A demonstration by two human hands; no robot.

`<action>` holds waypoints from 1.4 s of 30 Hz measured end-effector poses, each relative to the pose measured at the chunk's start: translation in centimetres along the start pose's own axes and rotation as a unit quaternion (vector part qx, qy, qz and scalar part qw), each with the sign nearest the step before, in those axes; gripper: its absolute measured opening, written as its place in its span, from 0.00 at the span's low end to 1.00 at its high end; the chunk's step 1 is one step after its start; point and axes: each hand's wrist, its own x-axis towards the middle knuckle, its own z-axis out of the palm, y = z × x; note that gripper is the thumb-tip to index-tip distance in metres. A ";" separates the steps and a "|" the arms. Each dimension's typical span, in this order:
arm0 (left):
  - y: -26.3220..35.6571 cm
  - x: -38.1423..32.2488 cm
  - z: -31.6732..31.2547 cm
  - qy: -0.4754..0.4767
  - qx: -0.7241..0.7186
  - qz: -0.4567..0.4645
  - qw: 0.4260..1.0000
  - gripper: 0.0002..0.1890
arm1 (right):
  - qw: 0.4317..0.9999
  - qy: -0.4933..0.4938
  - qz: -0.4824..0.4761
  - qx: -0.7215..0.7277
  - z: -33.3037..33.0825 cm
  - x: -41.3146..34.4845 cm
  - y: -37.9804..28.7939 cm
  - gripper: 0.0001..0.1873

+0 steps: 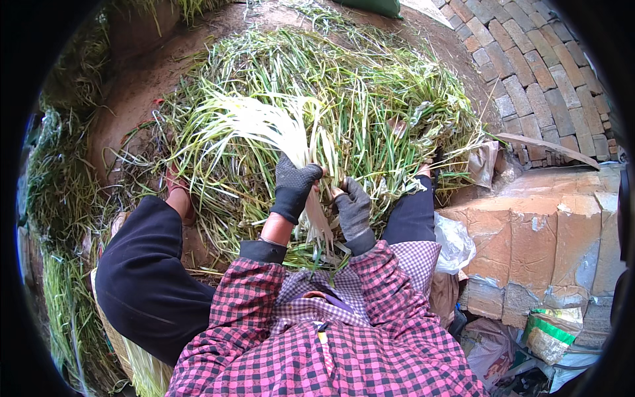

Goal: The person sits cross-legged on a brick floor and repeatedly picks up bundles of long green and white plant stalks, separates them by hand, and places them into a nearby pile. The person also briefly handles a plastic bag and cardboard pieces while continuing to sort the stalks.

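Observation:
My left hand point(298, 184), in a dark dotted glove, is closed around a bunch of pale leafy stalks point(283, 130). The yellowish leaf ends fan out up and to the left, and the white lower ends hang down between my wrists. Just to the right, my right hand point(353, 202), in a worn grey glove with bare fingertips, is beside the bunch. Its thumb and fingers are close together near a few thin leaves; whether they pinch one cannot be told. A broad heap of green and yellowed leaves point(367, 99) lies beneath and beyond both hands.
More green stalks point(62, 297) lie along the left side, with pale stalks point(146, 367) by my left leg. On the right are a clear plastic bag point(454, 243), a brick ledge point(533, 238) and scattered wrappers point(553, 332). Brick paving point(536, 74) lies at the upper right.

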 end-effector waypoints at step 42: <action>0.0 0.2 -0.5 0.021 -0.050 -0.006 0.999 0.09 | 0.989 0.023 0.046 0.135 2.7 1.0 0.6 0.01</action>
